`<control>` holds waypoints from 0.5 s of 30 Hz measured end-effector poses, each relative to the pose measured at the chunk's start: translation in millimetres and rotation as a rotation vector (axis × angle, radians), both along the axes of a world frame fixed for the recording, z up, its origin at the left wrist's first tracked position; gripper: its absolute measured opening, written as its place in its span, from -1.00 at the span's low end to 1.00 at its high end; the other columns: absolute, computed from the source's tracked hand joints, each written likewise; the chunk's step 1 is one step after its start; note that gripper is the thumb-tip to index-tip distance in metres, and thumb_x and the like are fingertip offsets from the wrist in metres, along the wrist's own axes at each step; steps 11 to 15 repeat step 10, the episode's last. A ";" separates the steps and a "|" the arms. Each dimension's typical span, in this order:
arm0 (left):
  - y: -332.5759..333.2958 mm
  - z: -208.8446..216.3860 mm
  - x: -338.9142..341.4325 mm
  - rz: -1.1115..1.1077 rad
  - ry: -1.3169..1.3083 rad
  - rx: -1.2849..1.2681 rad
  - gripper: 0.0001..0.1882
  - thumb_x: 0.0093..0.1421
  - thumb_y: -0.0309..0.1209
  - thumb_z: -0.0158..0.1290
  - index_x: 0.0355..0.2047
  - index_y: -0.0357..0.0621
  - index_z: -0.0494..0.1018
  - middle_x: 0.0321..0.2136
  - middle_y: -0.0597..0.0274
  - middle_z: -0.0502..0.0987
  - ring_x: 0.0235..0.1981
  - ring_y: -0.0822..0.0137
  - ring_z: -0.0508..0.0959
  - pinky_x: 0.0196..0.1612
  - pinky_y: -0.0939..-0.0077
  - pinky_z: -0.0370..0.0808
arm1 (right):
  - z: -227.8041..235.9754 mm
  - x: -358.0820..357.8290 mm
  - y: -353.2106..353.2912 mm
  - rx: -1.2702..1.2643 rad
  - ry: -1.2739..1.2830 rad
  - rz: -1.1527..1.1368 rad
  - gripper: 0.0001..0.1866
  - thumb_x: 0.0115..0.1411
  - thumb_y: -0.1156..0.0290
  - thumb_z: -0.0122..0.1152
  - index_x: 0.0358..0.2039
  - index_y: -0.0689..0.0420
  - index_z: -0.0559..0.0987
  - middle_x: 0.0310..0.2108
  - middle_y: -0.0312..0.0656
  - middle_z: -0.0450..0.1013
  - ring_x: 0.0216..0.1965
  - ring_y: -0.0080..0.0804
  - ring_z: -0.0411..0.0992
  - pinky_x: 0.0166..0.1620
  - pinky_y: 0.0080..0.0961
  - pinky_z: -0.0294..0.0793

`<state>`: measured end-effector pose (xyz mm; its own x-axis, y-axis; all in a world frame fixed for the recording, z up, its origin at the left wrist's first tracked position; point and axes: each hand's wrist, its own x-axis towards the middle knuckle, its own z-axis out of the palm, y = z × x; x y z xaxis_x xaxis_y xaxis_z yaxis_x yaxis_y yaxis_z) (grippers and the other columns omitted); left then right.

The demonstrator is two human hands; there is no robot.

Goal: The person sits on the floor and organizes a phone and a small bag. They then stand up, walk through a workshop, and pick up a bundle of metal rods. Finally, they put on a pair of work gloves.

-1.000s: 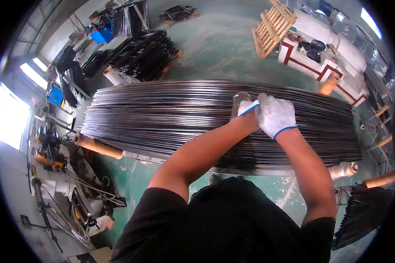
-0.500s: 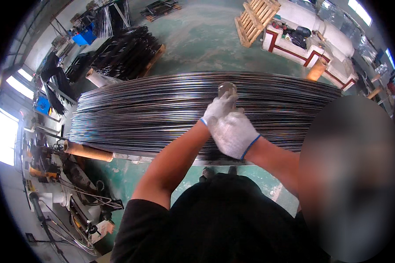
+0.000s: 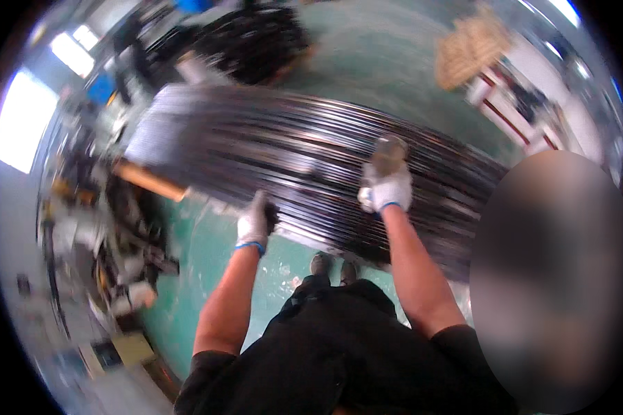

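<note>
Long dark metal rods (image 3: 304, 183) lie side by side in a wide, slanting stack before me, smeared by motion. Over the right half of the stack, my right hand (image 3: 389, 192), in a white glove with a blue cuff, is closed on a round, see-through brownish object (image 3: 389, 153); its exact kind does not show. At the stack's near edge, my left hand (image 3: 255, 223) wears a similar glove, dark at the finger side. Blur hides its fingers and whether they grip anything.
An orange-brown tube (image 3: 151, 180) juts out at the stack's near left. Another dark pile (image 3: 253, 41) stands beyond. A wooden pallet (image 3: 470, 48) leans at the far right. Cables and machinery (image 3: 104, 242) crowd the left. A grey blur covers the lower right.
My hands, together over the middle of the rods, have parted. The left has moved to the near edge, the right has shifted rightward with the round object. The view has turned, tilting the stack.
</note>
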<state>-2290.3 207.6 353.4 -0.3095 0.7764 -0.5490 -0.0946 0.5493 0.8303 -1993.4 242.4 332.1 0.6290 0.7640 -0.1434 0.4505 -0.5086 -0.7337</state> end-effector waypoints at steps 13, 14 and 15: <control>-212.9 -40.0 -39.8 0.195 -0.203 0.065 -0.51 0.34 0.01 0.04 -0.13 -0.21 0.60 -0.37 0.17 0.63 -0.45 0.38 0.55 -0.32 0.47 0.49 | -34.9 -46.7 1.3 -0.138 1.396 0.241 -0.33 0.23 0.05 0.31 0.23 0.19 0.40 0.02 -0.01 0.49 -0.21 -0.09 0.56 -0.19 -0.07 0.67; -212.9 -40.0 -39.8 0.195 -0.203 0.065 -0.51 0.34 0.01 0.04 -0.13 -0.21 0.60 -0.37 0.17 0.63 -0.45 0.38 0.55 -0.32 0.47 0.49 | -34.9 -46.7 1.3 -0.138 1.396 0.241 -0.33 0.23 0.05 0.31 0.23 0.19 0.40 0.02 -0.01 0.49 -0.21 -0.09 0.56 -0.19 -0.07 0.67; -212.9 -40.0 -39.8 0.195 -0.203 0.065 -0.51 0.34 0.01 0.04 -0.13 -0.21 0.60 -0.37 0.17 0.63 -0.45 0.38 0.55 -0.32 0.47 0.49 | -34.9 -46.7 1.3 -0.138 1.396 0.241 -0.33 0.23 0.05 0.31 0.23 0.19 0.40 0.02 -0.01 0.49 -0.21 -0.09 0.56 -0.19 -0.07 0.67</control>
